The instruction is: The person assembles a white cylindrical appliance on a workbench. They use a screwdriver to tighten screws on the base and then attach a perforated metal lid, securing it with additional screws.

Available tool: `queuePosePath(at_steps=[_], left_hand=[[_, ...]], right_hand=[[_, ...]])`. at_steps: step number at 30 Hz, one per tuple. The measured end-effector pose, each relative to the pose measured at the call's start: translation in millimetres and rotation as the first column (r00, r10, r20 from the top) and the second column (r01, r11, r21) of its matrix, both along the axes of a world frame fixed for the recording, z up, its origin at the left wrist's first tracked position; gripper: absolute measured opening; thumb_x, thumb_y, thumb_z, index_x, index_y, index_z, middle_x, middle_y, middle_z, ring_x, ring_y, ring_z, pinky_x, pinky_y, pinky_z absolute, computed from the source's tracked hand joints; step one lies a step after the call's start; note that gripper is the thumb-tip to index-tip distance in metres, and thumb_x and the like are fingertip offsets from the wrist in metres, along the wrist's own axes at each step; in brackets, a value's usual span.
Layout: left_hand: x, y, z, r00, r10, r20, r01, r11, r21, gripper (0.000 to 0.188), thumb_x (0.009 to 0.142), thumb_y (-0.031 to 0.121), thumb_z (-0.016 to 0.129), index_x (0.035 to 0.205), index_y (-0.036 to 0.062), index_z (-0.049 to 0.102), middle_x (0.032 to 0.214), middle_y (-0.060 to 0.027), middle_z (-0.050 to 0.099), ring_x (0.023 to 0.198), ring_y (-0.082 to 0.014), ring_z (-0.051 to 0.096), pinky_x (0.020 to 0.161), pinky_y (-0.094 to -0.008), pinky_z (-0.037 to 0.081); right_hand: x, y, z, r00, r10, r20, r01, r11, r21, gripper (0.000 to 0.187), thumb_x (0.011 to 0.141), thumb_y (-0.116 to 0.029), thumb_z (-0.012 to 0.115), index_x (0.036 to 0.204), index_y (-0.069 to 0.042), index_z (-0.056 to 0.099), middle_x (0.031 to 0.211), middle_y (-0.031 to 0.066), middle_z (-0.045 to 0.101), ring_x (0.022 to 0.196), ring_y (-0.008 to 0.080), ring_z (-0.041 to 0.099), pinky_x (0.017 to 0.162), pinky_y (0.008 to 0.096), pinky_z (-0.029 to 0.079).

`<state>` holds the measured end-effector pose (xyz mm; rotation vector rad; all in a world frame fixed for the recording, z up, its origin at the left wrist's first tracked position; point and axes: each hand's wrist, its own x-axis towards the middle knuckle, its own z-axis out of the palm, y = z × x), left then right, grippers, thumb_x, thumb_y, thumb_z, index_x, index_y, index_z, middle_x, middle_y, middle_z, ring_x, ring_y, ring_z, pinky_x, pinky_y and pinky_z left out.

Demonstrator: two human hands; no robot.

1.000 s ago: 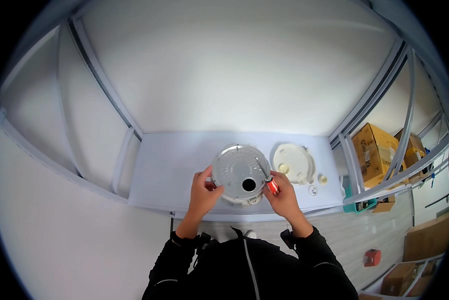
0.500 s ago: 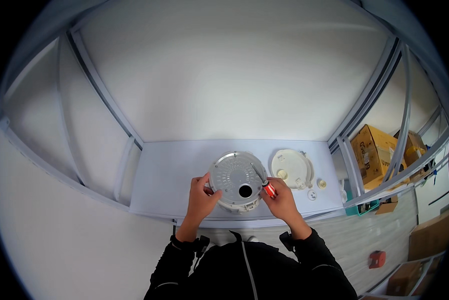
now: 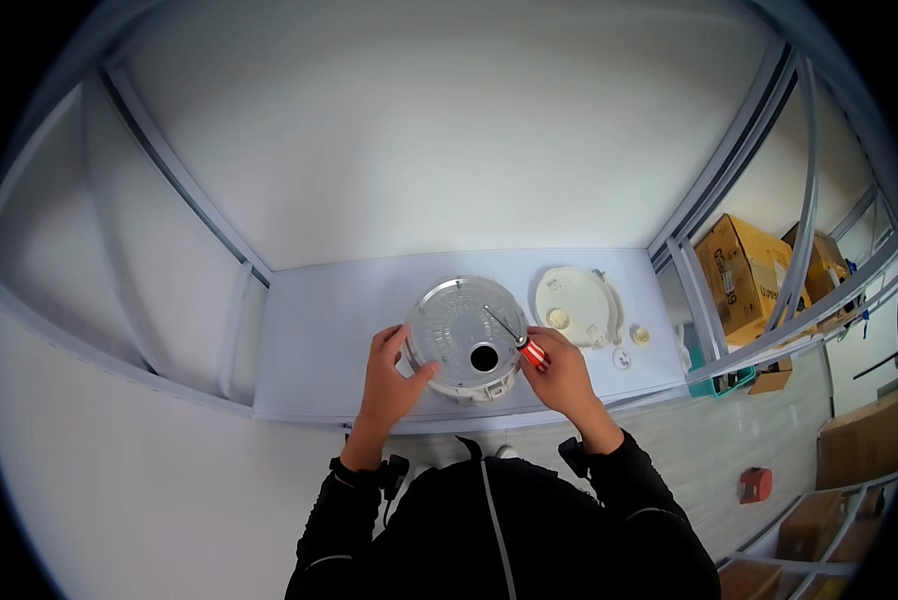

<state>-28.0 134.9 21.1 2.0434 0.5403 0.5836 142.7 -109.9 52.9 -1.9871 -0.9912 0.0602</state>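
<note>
A round, pale appliance part with a silvery, patterned metal disc (image 3: pixel 454 335) on top lies in front of me near the table's front edge. Its disc has a dark round hole toward the near right. My left hand (image 3: pixel 391 378) is at the left rim, fingers and thumb apart, the thumb against the near-left edge. On the right side, my right hand (image 3: pixel 561 372) is closed around a screwdriver (image 3: pixel 535 354) with a red-and-white handle. The shaft slants up and left over the disc; whether its tip touches the surface I cannot tell.
To the right lies a round cream-coloured cover (image 3: pixel 581 292) with a small yellowish piece on it. Beside it are a small round yellowish part (image 3: pixel 641 335) and a small white disc (image 3: pixel 622 358). Metal posts frame the table (image 3: pixel 314 340); cardboard boxes (image 3: pixel 744 275) stand beyond the right one.
The screwdriver's tip has swung a little left over the disc. My left hand stays at the left rim. The whole view has shifted slightly, so the table appears higher.
</note>
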Motion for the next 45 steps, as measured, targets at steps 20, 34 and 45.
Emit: queuePosePath(at_steps=[20,34,45], left_hand=[[-4.9,-2.4,6.8,0.998,-0.059,0.028,0.063,0.981,-0.181,0.084,0.082,0.016,0.089,0.155,0.0056,0.050,0.160,-0.0183,0.042,0.144,-0.0340,0.050,0.110,-0.0496,0.053],[-5.9,-7.8,5.6,0.997,-0.034,0.066,0.046,0.980,-0.192,0.083,0.081,0.014,0.089,0.154,0.0051,0.050,0.161,-0.0197,0.041,0.145,-0.0350,0.049,0.110,-0.0509,0.053],[-5.5,-7.7,2.2,0.998,-0.068,0.010,0.069,0.993,-0.096,0.099,0.079,0.020,0.091,0.160,0.0022,0.036,0.157,-0.0179,0.037,0.147,-0.0327,0.042,0.113,-0.0513,0.048]], right_hand=[[1.2,3.4,-3.6,1.000,-0.025,-0.006,0.025,0.999,0.021,0.025,0.082,0.002,0.073,0.107,-0.001,0.075,0.124,0.0221,0.071,0.093,0.0357,0.074,0.075,0.0380,0.058],[1.9,3.5,-1.9,0.997,-0.025,-0.070,0.026,1.000,0.011,0.026,0.082,0.002,0.072,0.107,-0.002,0.076,0.125,0.0217,0.072,0.101,0.0343,0.075,0.079,0.0374,0.059],[12.1,3.7,-0.1,0.982,0.020,-0.189,-0.024,1.000,-0.016,0.038,0.085,0.003,0.069,0.123,-0.001,0.073,0.139,0.0206,0.065,0.107,0.0283,0.074,0.083,0.0340,0.059]])
